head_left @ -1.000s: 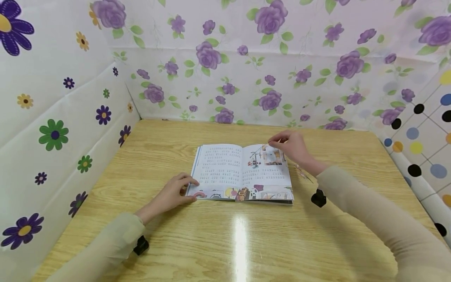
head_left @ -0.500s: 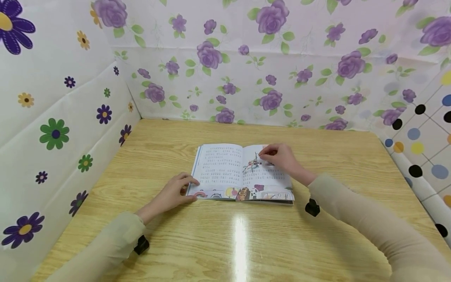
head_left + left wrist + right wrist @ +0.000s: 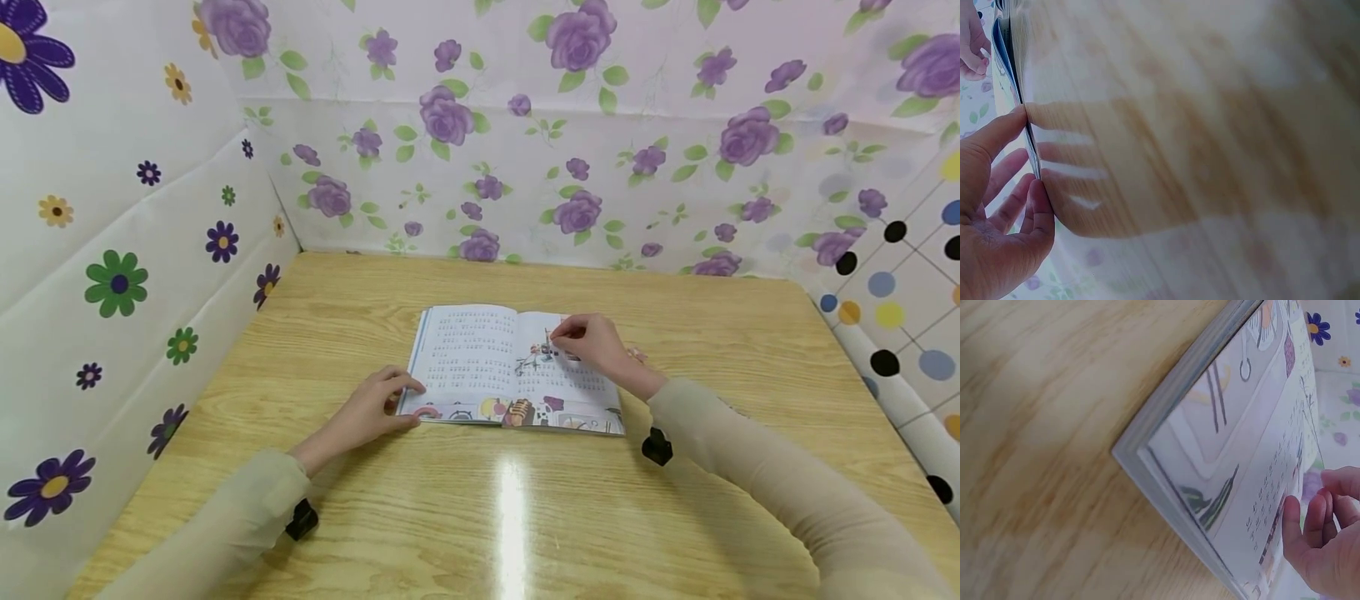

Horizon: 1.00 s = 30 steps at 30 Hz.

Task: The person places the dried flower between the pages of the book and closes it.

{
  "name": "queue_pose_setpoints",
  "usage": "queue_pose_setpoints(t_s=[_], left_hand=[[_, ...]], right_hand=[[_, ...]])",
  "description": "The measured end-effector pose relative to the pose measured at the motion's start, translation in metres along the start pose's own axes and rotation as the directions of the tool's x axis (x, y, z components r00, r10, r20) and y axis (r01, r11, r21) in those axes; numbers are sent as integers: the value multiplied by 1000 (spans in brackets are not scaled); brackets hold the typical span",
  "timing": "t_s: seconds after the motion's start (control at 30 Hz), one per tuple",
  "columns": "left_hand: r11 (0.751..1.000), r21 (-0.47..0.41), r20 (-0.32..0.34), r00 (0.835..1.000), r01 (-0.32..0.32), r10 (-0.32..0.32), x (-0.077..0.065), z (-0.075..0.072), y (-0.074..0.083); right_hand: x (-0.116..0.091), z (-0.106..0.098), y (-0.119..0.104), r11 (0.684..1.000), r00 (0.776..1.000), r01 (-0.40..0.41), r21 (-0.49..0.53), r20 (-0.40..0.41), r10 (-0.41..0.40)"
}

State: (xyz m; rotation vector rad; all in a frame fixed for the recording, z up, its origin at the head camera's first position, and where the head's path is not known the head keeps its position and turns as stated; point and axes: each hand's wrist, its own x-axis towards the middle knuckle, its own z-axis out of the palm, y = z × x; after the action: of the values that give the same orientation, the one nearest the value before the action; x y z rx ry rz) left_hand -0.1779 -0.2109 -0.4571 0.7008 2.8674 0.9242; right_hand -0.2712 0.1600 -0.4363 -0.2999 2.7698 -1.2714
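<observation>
Wooden table (image 3: 420, 517); left hand (image 3: 369, 407) spread against open book (image 3: 472, 350); right hand (image 3: 596, 343) pinching slender item (image 3: 547, 348) over it

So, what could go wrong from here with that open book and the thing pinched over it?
The right hand pinches a very thin item, so it could slip and drop onto the right page.
The left hand rests only at the near left corner of the book, so a bump might shift it.
The right sleeve might brush the small pinkish item beside the book.
</observation>
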Motion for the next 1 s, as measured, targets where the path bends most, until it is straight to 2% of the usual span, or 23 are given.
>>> queue_pose_setpoints(t_s=[0.5,1.0], left_hand=[[1000,8,3,1000,2,-2,0,0,1],[1000,18,1,1000,2,-2,0,1,-1]], right_hand=[[1,5,7,996,997,77,-36,2,-77],[-1,10,10,994,995,98,-47,9,-98]])
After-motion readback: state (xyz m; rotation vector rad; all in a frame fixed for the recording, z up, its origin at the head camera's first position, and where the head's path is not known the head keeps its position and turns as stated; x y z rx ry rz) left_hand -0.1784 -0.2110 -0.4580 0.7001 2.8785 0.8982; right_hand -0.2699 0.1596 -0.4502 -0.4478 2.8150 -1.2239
